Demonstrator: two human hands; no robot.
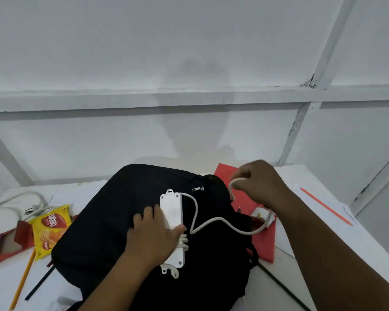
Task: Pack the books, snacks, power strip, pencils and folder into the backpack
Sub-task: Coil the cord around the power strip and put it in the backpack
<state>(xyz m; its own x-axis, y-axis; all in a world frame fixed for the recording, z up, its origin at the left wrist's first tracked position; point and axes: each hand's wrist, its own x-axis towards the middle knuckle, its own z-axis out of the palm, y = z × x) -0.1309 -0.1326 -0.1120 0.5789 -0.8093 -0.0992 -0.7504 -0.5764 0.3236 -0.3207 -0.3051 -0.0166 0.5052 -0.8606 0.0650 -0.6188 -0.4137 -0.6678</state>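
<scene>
the left hand (154, 237) grips the power strip (173, 225) across its body, fingers on its far edge and thumb on its near edge, pinning it face down on the black backpack (112, 221). the right hand (259, 184) is raised above the red folder (264, 243), its fingers pinching the white cord (208, 223) partway along and lifting a loop of it.

judgement: the strip is clamped so it cannot slide while the cord is wound; several turns already sit around its lower end, and the slack runs from there in a curve toward the right. the step in hand appears to be coiling the cord before packing. the strip is on top of the backpack, not inside it.

surroundings:
1. the red folder lies under the backpack's right side, with a small red-and-white snack packet (262, 217) on it, touching the slack cord.
2. an orange pencil (326, 206) lies well apart on the right of the white table (323, 232).
3. a yellow snack packet (49, 230) lies just beside the backpack's left edge, next to an open red box (7, 245).
4. a yellow pencil (23, 281) and a black pencil (40, 283) lie near the front left.
5. a 2nd white cable with plug (29, 204) rests at the far left.

obstruction: no opening of the backpack is visible, so whether it is zipped cannot be told. the slack may drag the small packet.
</scene>
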